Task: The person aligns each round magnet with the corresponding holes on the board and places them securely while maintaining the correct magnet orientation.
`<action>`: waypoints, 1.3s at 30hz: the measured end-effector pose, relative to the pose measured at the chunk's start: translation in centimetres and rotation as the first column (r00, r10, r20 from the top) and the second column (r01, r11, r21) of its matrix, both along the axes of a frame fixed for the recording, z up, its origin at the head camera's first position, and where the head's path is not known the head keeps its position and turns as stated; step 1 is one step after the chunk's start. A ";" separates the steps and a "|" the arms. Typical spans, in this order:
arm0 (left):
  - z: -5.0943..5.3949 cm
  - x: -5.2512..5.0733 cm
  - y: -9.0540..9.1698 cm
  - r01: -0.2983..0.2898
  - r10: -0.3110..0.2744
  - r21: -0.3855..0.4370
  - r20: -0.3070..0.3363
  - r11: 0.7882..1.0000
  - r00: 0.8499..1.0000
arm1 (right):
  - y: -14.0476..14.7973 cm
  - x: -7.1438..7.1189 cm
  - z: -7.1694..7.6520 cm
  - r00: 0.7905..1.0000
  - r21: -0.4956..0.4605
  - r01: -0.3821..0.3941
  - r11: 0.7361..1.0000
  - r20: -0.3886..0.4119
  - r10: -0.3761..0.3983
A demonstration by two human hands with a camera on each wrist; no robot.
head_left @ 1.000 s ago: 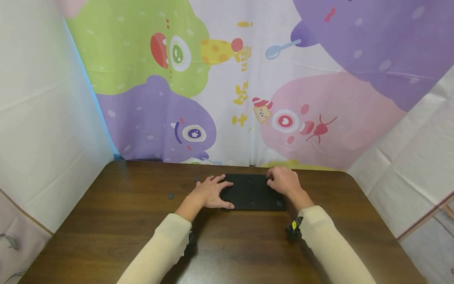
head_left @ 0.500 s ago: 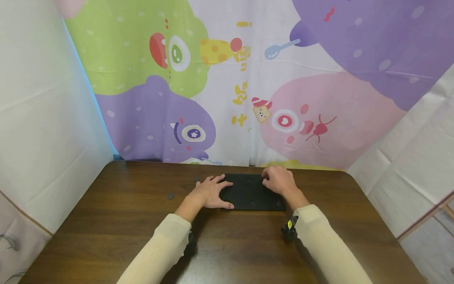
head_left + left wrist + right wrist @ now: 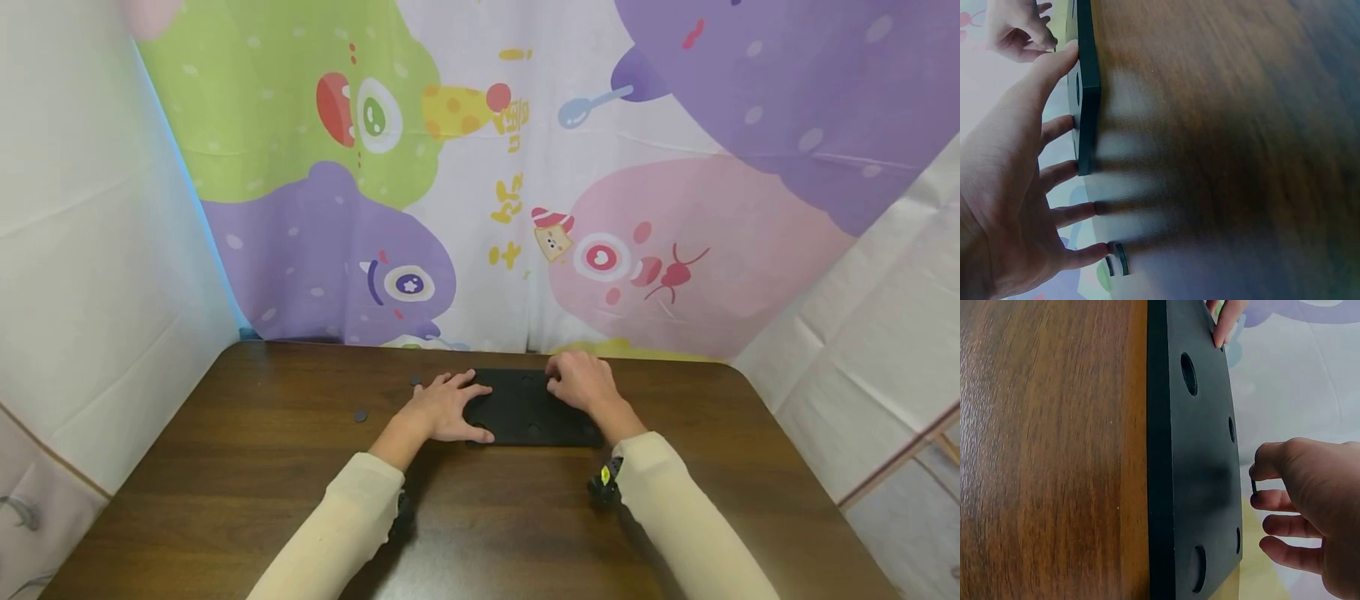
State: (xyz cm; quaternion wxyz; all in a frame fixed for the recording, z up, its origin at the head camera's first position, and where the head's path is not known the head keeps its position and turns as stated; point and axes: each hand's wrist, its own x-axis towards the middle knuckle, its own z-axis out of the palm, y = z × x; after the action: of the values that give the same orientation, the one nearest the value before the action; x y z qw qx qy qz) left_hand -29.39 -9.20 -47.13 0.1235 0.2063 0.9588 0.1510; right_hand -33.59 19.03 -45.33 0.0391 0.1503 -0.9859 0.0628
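A black rectangular board (image 3: 517, 408) with round recesses lies flat on the table. My left hand (image 3: 442, 408) is spread over its left end, the thumb at the near edge. In the left wrist view, some of its straight fingers (image 3: 1060, 130) touch the board and others reach past its end. My right hand (image 3: 585, 382) hovers above the board's far right part. Between thumb and index finger it pinches a thin dark disc (image 3: 1254, 486), held on edge, apart from the board. One near recess (image 3: 1198, 569) shows a greyish fill; another recess (image 3: 1189, 374) looks dark and hollow.
Two small dark discs lie on the brown wooden table (image 3: 487, 517) left of the board: one disc (image 3: 361, 416) farther out, another disc (image 3: 416, 380) near my left fingers. A patterned curtain (image 3: 480, 208) hangs behind the table's far edge.
My right hand has moved left over the board, from its far right corner toward its middle, still pinching the disc. The left hand and the board have stayed in place.
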 end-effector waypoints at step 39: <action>-0.2 0.0 0.4 -0.015 0.015 -0.060 0.000 0.998 1.000 | -2.5 -0.5 0.0 0.997 -0.012 -0.063 0.998 -0.044 0.062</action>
State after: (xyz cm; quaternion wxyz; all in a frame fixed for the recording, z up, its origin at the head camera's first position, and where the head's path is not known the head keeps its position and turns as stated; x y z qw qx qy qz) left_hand -29.43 -8.84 -47.32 0.1290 0.1950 0.9645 0.1230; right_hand -34.14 16.56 -45.38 0.0595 0.1821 -0.9792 0.0674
